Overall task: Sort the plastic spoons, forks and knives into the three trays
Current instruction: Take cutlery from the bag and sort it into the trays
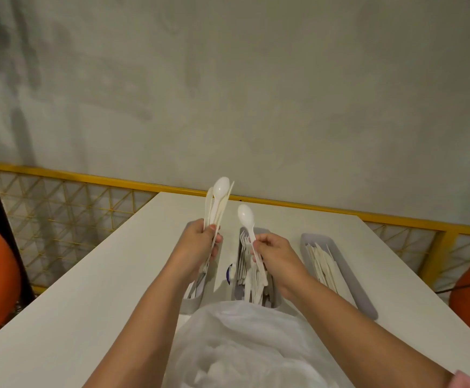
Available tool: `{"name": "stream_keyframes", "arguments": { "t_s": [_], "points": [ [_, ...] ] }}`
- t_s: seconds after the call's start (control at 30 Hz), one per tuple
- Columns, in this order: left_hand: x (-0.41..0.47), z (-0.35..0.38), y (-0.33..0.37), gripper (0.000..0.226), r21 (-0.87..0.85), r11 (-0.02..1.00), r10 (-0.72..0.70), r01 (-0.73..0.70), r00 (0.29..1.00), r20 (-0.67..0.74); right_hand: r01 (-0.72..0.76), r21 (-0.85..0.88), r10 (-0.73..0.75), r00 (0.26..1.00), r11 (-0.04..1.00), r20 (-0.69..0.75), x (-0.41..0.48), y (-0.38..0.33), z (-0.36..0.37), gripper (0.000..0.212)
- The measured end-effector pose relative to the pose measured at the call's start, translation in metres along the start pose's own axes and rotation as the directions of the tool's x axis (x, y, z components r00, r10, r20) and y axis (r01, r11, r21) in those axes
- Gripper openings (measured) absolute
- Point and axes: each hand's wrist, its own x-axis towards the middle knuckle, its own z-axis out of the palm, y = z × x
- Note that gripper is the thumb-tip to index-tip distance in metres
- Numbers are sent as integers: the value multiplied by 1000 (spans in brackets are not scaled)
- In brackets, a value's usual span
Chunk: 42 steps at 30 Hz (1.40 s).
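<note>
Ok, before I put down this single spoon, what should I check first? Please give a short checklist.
1. Right hand pinches the single spoon: ok.
2. Left hand grips the bundle of cutlery: ok.
3. Tray under the spoon suits spoons: not ok, the middle tray holds forks.
4. Right tray suits spoons: not ok, it holds knives.
5. Left tray holds spoons: cannot tell, the left hand hides most of it.
</note>
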Motion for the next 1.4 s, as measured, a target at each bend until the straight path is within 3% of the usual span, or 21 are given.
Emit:
{"name": "stream_keyframes", "arguments": {
  "t_s": [0.23, 0.4, 0.57, 0.67, 0.73, 0.8, 0.87, 0.97, 1.07, 1.2, 1.3, 1.4],
  "points": [
    [1, 2, -22, 18, 52, 998, -21, 18, 998, 63, -22, 138, 20, 1000, 990, 17, 16, -14, 26, 15],
    [7, -16, -20, 16, 5, 1000, 6, -6, 1000, -9, -38, -25, 37, 999, 999, -17, 25, -9, 43, 13],
    [17, -40, -22, 16, -59, 998, -12, 8, 998, -63, -55, -130, 68, 993, 990, 95, 32, -7, 67, 14],
    [18, -48, -24, 16, -78, 996, -38, 35, 999, -37, -60, -221, 86, 990, 973, 109, 37, -4, 86, 18],
    [17, -50, -24, 15, -87, 995, -52, 51, 999, -6, -45, -281, 76, 992, 959, 101, 38, -3, 95, 3],
    [18, -50, -26, 16, -62, 996, -59, 60, 998, 8, -41, -329, 74, 993, 943, 90, 41, 1, 104, 13],
    [20, -50, -28, 18, -28, 998, -64, 64, 998, 20, -96, -247, 115, 991, 964, 63, 41, 5, 111, 6],
    [19, -50, -29, 19, -23, 997, -70, 71, 997, 43, -119, -226, 129, 991, 967, 30, 41, 11, 115, 27],
    [18, -50, -28, 20, -15, 997, -73, 74, 996, 60, -14, -239, 21, 999, 971, 28, 38, 2, 108, 11],
    [15, -46, -26, 23, -6, 997, -73, 74, 992, 105, 126, -65, -131, 988, 990, -84, 35, -13, 94, 32],
    [12, -41, -22, 26, -36, 996, -73, 80, 986, 147, 159, -16, -160, 987, 987, -25, 29, -21, 87, 36],
    [7, -36, -17, 26, -85, 992, -72, 91, 976, 204, 119, -29, -119, 993, 992, 27, 26, -20, 83, 26]
  ]
}}
